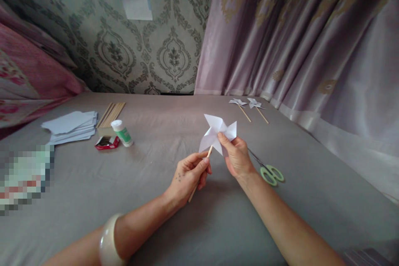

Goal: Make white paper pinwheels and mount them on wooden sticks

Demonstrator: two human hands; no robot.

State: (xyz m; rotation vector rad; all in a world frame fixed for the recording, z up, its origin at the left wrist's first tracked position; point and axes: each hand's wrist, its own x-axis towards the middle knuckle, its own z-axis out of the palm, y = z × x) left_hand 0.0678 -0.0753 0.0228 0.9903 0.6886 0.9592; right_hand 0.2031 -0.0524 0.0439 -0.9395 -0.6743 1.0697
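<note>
A white paper pinwheel [215,131] is held up over the grey cloth in the middle of the view. My right hand [238,153] pinches it, the thumb lying near its centre and the other fingers behind the paper. My left hand [191,172] is closed round a thin wooden stick [210,151], which slants up to the pinwheel's lower edge. Whether stick and paper are joined is hidden behind the blades. Scissors [272,174] with light green handles lie just right of my right hand, their blades partly covered by it.
Two finished-looking pinwheels [255,104] on sticks lie at the back right by the curtain [280,50]. On the left are a stack of white paper [71,129], several wooden sticks [112,113], a small red box [107,143] and a white-and-green glue stick [122,133].
</note>
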